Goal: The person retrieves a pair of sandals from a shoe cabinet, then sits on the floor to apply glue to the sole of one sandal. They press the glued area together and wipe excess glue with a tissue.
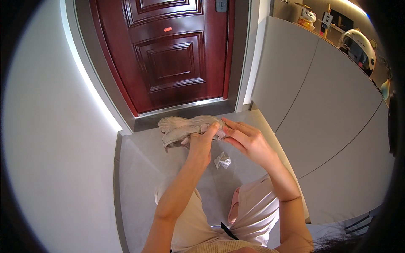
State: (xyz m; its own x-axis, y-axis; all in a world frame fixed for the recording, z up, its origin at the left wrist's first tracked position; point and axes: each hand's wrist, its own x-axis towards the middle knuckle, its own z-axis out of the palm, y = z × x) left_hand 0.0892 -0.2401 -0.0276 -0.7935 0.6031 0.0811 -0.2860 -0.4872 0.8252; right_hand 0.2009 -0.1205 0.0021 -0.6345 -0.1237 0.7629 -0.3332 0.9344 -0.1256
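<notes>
A pale beige-pink sneaker (175, 134) with a chunky sole is held up over the floor, in front of the door. My left hand (203, 141) is closed around its near side, the thumb lying along the top. At the shoe's right end, my right hand (249, 138) has its fingers and thumb closed on the edge. Whether a thin cloth or tissue is under those fingers cannot be made out. Below the hands, a crumpled white tissue (222, 160) lies on the grey tiles.
A dark red panelled door (173, 59) stands ahead, with a white wall (59, 139) to the left. Grey cabinets (325, 101) fill the right side, with a white helmet (358, 48) and a cat figurine (307, 19) on top. A pink slipper (233, 206) is on my foot.
</notes>
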